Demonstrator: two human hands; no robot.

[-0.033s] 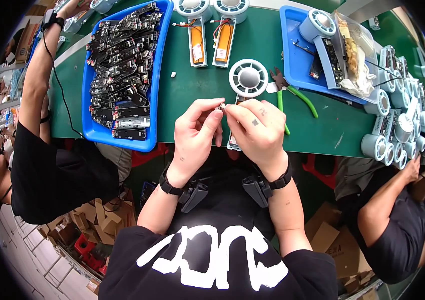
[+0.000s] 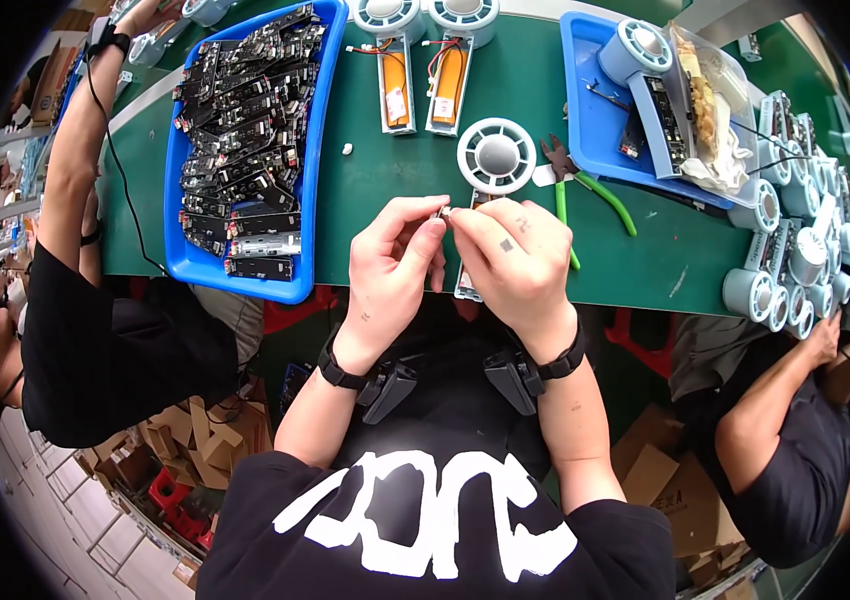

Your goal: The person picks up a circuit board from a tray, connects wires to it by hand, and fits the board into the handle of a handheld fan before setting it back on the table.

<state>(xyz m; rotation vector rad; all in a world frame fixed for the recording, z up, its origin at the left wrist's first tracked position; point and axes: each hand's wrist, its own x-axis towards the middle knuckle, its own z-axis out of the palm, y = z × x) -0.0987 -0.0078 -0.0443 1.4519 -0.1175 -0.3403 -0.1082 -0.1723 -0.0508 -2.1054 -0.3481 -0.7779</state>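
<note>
My left hand (image 2: 392, 258) and my right hand (image 2: 522, 258) meet over the table's near edge, thumbs and forefingers pinched together. Between the fingertips is a tiny pale piece (image 2: 444, 213), too small to name. Under my right hand lies a handheld fan (image 2: 498, 155) with a round pale-blue head; its open handle is mostly hidden by my fingers. Right beside the fan, green-handled cutting pliers (image 2: 599, 200) lie with their handles spread.
On the left stands a blue tray (image 2: 311, 190) heaped with black circuit boards. Two open fans with orange batteries (image 2: 397, 90) lie at the far side. A second blue tray (image 2: 585, 140) and many fans (image 2: 745, 290) are at the right. Co-workers (image 2: 75, 340) sit on both sides.
</note>
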